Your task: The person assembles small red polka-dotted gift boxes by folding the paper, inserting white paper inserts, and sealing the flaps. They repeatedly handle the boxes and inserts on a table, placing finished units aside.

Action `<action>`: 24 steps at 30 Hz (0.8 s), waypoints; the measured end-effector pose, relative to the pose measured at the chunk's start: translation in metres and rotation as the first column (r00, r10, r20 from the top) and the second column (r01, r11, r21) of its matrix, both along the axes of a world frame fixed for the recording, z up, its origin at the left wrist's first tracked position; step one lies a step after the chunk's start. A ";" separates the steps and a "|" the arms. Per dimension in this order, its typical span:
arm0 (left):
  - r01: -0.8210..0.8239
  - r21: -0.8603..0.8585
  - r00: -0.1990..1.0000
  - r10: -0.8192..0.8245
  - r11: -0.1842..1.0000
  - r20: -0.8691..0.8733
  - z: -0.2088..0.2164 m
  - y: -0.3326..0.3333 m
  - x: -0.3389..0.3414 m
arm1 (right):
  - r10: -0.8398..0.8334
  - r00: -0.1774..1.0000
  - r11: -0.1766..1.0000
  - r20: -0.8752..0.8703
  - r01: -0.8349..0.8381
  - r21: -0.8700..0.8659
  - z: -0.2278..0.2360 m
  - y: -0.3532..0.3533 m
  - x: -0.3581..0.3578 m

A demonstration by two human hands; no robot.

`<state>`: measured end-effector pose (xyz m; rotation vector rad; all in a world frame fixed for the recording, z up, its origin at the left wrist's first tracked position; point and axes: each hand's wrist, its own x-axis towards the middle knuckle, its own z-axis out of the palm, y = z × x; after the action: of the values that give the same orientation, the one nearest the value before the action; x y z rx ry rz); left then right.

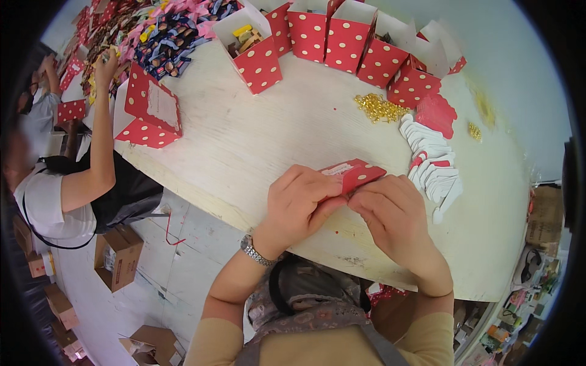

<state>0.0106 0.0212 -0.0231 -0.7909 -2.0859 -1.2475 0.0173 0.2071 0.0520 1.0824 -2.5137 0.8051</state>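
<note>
Both hands are at the near edge of the table, closed on a red gift box (364, 173) with pale dots and a white label. My left hand (300, 200), with a metal watch on its wrist, grips the box's left side. My right hand (394, 213) pinches its near right edge, and the fingertips of both hands almost meet there. The fingers hide most of the box's near side, so I cannot tell whether anything small is between them. To the right of my right hand lies a fanned stack of white tags (434, 165).
Open dotted boxes (349, 38), some with wrapped sweets, line the back. Gold bits (378, 108) and red cards (436, 114) lie at the right. Another dotted box (152, 113) stands at the left edge, near a co-worker (73, 189) and piled sweets (171, 46). Cartons (119, 256) sit on the floor.
</note>
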 end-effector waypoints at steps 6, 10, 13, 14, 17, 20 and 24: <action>-0.050 -0.017 0.983 0.046 0.999 -0.180 -0.006 0.003 -0.001 | -0.102 0.982 0.995 -0.156 0.101 -0.012 -0.020 -0.005 0.008; -0.074 0.030 0.997 0.074 0.997 -0.019 -0.003 0.002 0.008 | -0.147 0.929 0.989 -0.338 0.146 -0.030 -0.031 -0.003 0.010; -0.036 0.050 0.997 0.032 0.998 0.068 0.003 0.000 0.005 | -0.155 0.915 0.987 -0.373 0.162 -0.013 -0.029 -0.002 0.007; -0.013 0.048 0.998 0.009 0.999 0.068 0.004 0.000 0.003 | -0.155 0.915 0.986 -0.373 0.166 -0.004 -0.028 -0.002 0.005; 0.033 0.104 0.996 -0.042 0.994 0.084 0.001 -0.001 0.002 | -0.165 0.961 0.985 -0.221 0.152 -0.077 -0.024 -0.003 0.002; 0.047 0.126 0.999 -0.049 0.991 0.008 -0.002 0.001 0.003 | -0.148 0.969 0.989 -0.197 0.150 -0.005 -0.019 0.001 0.005; 0.061 0.060 0.996 -0.056 0.996 -0.069 -0.002 0.001 0.005 | -0.206 0.969 0.978 -0.134 0.207 -0.006 -0.012 0.002 0.012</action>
<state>0.0152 0.0220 -0.0255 -0.8597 -1.9744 -1.2924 0.0296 0.2086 0.0401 0.8292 -2.4659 0.6422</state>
